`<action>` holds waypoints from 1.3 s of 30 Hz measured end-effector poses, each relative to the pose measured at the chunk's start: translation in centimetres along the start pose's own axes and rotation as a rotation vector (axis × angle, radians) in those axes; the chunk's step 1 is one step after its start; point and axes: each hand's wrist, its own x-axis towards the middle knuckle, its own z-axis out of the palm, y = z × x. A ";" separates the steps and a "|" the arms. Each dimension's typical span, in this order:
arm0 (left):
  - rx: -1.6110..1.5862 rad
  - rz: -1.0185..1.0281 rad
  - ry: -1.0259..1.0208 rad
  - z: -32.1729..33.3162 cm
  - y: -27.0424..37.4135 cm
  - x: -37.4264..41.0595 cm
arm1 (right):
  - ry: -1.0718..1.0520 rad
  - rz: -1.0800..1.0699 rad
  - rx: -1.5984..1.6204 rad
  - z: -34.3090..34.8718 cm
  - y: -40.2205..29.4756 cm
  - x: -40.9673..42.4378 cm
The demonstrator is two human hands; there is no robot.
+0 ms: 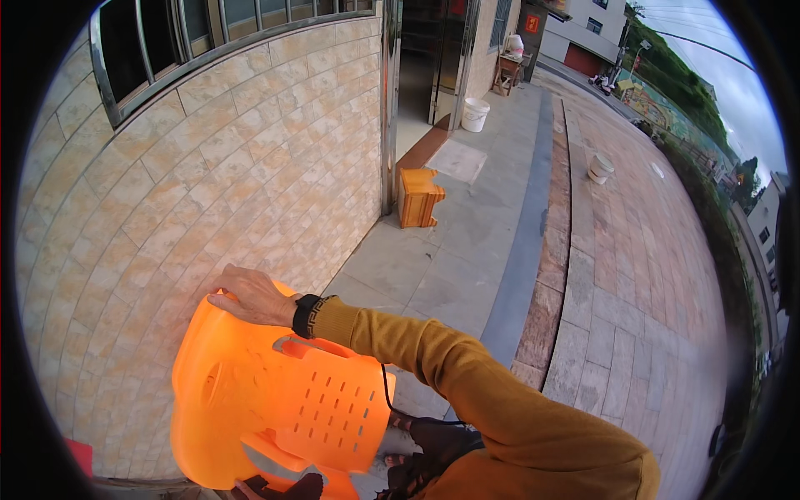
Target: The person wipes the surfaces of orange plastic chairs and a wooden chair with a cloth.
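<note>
An orange plastic armchair point(262, 375) with a slotted panel stands close against the tiled wall. My right hand point(253, 297) grips its upper edge, fingers over the rim and thumb on the near side. That wrist has a black band, and a mustard knit sleeve covers the arm. At the bottom rim of the picture a small part of my left hand point(247, 492) shows at the chair's lower edge, beside a dark cuff. Its fingers are mostly cut off from view. My sandalled feet are partly visible just beyond the chair's slotted panel.
A small wooden stool point(419, 199) lies on its side by the doorway point(415, 87). Farther along are a white bucket point(475, 115) and another pail point(601, 169) on the paving. A step edge point(512, 250) runs along the walkway. Metal window bars point(250, 28) project above the wall.
</note>
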 end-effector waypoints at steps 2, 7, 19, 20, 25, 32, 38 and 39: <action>-0.084 -0.010 0.034 0.7 -0.6 1.3 | 0.037 -0.007 -0.017 0.2 0.3 -0.1; 0.265 0.023 -0.071 -2.1 -10.1 7.6 | 0.077 0.175 0.081 -1.6 2.0 -6.1; -0.322 -0.483 -0.097 2.4 -10.1 11.5 | -0.142 1.143 0.038 -9.3 3.1 -39.6; -0.364 -0.509 -0.122 3.2 -9.4 9.6 | -0.126 1.208 0.041 -9.4 2.6 -41.8; -0.296 -0.481 -0.406 3.7 -5.2 0.2 | -0.378 1.267 0.112 -8.6 2.0 -46.6; -0.310 -0.717 -0.626 -0.4 -2.5 -2.0 | -0.661 1.101 0.286 -4.2 -0.4 -39.2; -0.422 -0.493 -0.639 -5.3 2.8 -3.5 | -1.000 0.881 0.733 2.9 -9.3 -29.0; -0.437 -0.507 -0.588 -6.4 2.8 -4.1 | -1.068 0.796 0.805 3.9 -11.8 -27.5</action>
